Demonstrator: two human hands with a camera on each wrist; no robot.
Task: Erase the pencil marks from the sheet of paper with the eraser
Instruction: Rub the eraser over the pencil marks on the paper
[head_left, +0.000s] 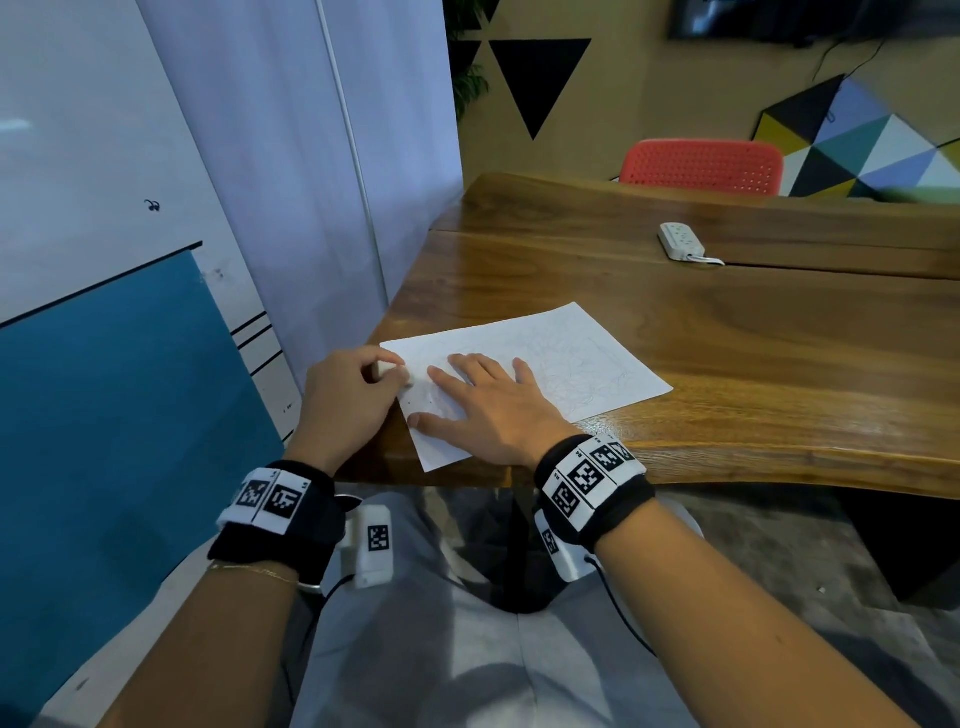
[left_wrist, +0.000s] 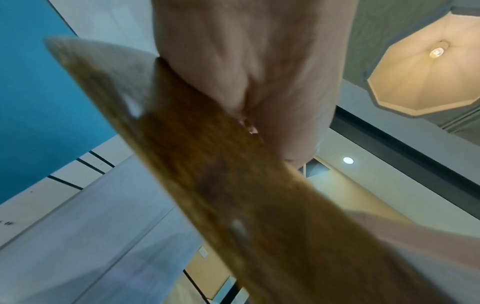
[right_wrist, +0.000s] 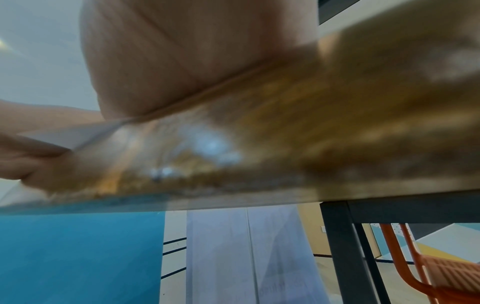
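The left hand (head_left: 345, 397) pinches what looks like the eraser (head_left: 385, 368) at the paper (head_left: 550, 358)'s left edge; the right hand (head_left: 480, 408) lies flat, pinning it. Rub short strokes away from the pinning fingers to avoid creasing.

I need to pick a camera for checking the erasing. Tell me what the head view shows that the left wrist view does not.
Only the head view: the paper with faint pencil marks, the eraser pinched in the left hand, and the right hand flat on the sheet. Only the left wrist view: a ceiling lamp. Both: the wooden table and the left hand.
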